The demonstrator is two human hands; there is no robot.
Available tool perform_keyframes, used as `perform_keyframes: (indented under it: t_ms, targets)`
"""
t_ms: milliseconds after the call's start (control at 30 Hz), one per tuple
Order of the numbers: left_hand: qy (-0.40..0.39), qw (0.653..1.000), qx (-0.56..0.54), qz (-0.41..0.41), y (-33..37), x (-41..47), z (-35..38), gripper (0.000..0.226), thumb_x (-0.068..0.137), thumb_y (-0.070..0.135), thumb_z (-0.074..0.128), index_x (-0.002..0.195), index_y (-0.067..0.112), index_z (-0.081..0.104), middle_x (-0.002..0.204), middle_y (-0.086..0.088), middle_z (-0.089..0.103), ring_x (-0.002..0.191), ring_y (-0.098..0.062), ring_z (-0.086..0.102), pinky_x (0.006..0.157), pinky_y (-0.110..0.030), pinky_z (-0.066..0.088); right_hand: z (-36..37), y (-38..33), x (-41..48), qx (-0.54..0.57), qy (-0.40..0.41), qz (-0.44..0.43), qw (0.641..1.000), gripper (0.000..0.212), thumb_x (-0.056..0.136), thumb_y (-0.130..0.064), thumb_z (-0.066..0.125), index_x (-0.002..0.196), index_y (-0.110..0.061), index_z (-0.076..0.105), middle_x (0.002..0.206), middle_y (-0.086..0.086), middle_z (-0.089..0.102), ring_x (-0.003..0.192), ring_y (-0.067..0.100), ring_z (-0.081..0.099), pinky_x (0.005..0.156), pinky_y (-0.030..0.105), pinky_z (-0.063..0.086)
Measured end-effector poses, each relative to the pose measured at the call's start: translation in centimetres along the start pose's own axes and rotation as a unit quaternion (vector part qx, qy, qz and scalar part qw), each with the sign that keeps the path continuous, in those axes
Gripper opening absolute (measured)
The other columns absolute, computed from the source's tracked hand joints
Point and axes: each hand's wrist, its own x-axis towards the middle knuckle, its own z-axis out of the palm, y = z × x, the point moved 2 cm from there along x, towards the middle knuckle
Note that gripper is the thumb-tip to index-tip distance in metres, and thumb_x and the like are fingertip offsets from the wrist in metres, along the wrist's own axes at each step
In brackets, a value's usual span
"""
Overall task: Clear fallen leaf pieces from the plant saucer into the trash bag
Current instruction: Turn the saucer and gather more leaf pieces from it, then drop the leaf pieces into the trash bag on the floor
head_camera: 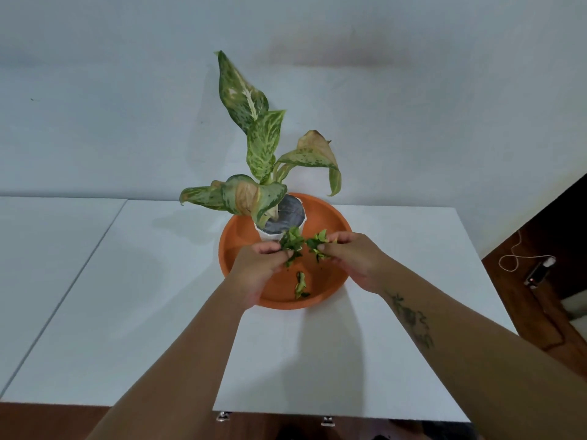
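An orange plant saucer (330, 223) sits on the white table, with a potted plant (263, 144) in a white pot (265, 233) at its back. My left hand (254, 268) is shut on a bunch of green leaf pieces (290, 244) above the saucer. Just to its right, my right hand (352, 258) is shut on a second bunch of leaf pieces (316, 246). One loose leaf piece (300, 285) lies on the saucer floor near the front rim. No trash bag is in view.
The white table (143, 296) spreads to the left and front, with a seam (79, 268) running diagonally on the left. At the right, beyond the table edge, is dark wooden floor with a white cord (511, 255) and a small device (536, 274).
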Motion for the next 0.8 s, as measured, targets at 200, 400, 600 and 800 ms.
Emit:
perform_keyframes:
  t_ms: [200,400,600,800]
  targets:
    - [-0.085,0.979,-0.184,-0.026,0.6,-0.3,1.6,0.014,0.085,-0.007,0.067,0.096,0.001,0.072,0.093,-0.009,0.078,0.085,-0.013,0.074,0.068,-0.019,0.057,0.7,0.3,-0.6,0.154,0.011,0.005,0.988,0.01,0.084,0.004,0.067,0.086,-0.005,0.065,0.082,0.008,0.071,0.072,0.012,0.071,0.065,0.019,0.056]
    - [-0.108,0.968,-0.223,-0.035,-0.4,-0.3,2.9,0.021,0.085,-0.007,0.066,0.08,0.008,0.08,0.093,-0.008,0.078,0.083,-0.011,0.074,0.068,-0.018,0.057,-0.7,0.8,-1.2,0.216,0.034,0.007,0.976,0.014,0.086,0.004,0.064,0.099,-0.001,0.065,0.089,0.009,0.072,0.077,0.013,0.07,0.068,0.019,0.057]
    - [-0.107,0.97,-0.215,-0.036,-1.0,-0.9,5.1,0.017,0.085,-0.006,0.068,0.084,0.006,0.08,0.091,-0.006,0.078,0.081,-0.01,0.073,0.067,-0.018,0.057,-3.5,0.6,-2.1,0.232,0.029,0.002,0.972,0.012,0.086,0.002,0.065,0.097,0.0,0.068,0.086,0.007,0.075,0.077,0.012,0.072,0.069,0.018,0.056]
    - [-0.113,0.963,-0.238,-0.062,-1.2,-2.1,10.1,0.016,0.086,-0.004,0.067,0.101,-0.001,0.071,0.096,-0.007,0.078,0.083,-0.01,0.074,0.067,-0.016,0.057,-8.1,0.2,-3.1,0.259,0.019,-0.007,0.966,0.016,0.085,0.002,0.065,0.101,0.003,0.068,0.093,0.009,0.076,0.084,0.014,0.073,0.074,0.018,0.057]
